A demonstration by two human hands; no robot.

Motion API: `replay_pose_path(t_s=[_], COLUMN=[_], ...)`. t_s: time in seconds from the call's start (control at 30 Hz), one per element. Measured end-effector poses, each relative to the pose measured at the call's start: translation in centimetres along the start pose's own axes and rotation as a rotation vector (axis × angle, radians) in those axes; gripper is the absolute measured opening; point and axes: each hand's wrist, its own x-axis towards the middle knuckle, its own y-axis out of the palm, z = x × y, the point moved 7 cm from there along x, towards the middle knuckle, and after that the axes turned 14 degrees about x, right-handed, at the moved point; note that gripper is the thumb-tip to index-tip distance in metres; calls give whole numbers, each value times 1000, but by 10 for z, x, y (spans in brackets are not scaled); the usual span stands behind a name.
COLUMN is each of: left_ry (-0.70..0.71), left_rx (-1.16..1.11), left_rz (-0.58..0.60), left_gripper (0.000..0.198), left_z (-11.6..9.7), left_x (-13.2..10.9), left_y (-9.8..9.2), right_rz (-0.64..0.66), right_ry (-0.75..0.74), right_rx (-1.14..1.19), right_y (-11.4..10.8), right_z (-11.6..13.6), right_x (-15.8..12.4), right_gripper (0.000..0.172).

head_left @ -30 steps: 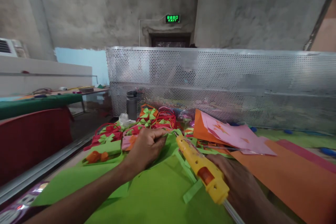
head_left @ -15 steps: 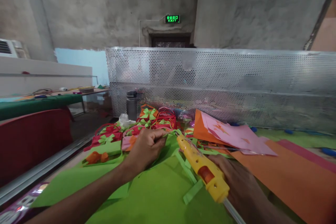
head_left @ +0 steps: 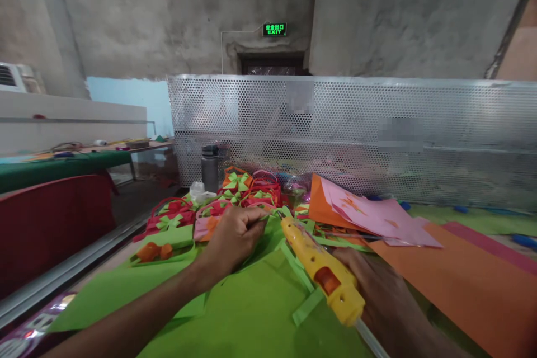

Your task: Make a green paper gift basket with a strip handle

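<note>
**Green piece (head_left: 274,229) pinched beside the tip of a yellow glue gun (head_left: 314,260)**

By the thumb and curled fingers of the left hand (head_left: 237,235), the green piece is pinched at its upper edge, just left of the glue gun's tip; whether the two are touching cannot be told. The glue gun itself is gripped in the right hand (head_left: 375,279), although most of those fingers are hidden behind its body.

The green piece is judged light, limp and felt-like. It can be expected to bend under a firm squeeze, and little slipping is likely. It is best taken by a dry edge, with fingertips kept off the gun's tip, which may be hot. The glue gun is judged stiff-shelled and fairly light; it is best held by its handle, hidden here, with the clear glue stick (head_left: 371,338) at its rear left unobstructed.

Nearer than the glue gun, and partly beneath it, a broad green sheet (head_left: 251,313) is spread; a green strip (head_left: 308,306) is laid just left of its body. Beyond it to the left, bow-trimmed bags (head_left: 237,180) are clustered, backed by a grey bottle (head_left: 210,173). To its right, a pink sheet (head_left: 373,215) is overlapped with an orange sheet (head_left: 470,274).
</note>
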Motion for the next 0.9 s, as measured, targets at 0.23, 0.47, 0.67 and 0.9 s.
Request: replay_pose_path(t_s=[0.23, 0.47, 0.67, 0.9], left_ry=[1, 2, -8, -6], left_rx=[-70, -34, -15, -18], left_rz=[32, 22, 40, 38], left_gripper=[21, 22, 21, 22], left_z=[0, 0, 2, 3], left_x=[1, 0, 0, 0], left_y=[2, 2, 4, 4], right_rz=[15, 22, -2, 0], right_ry=[4, -1, 1, -9], right_rx=[21, 55, 79, 11], right_y=[0, 2, 2, 1], right_z=[0, -1, -2, 0], right_x=[1, 0, -1, 0], right_gripper=[24, 23, 22, 19])
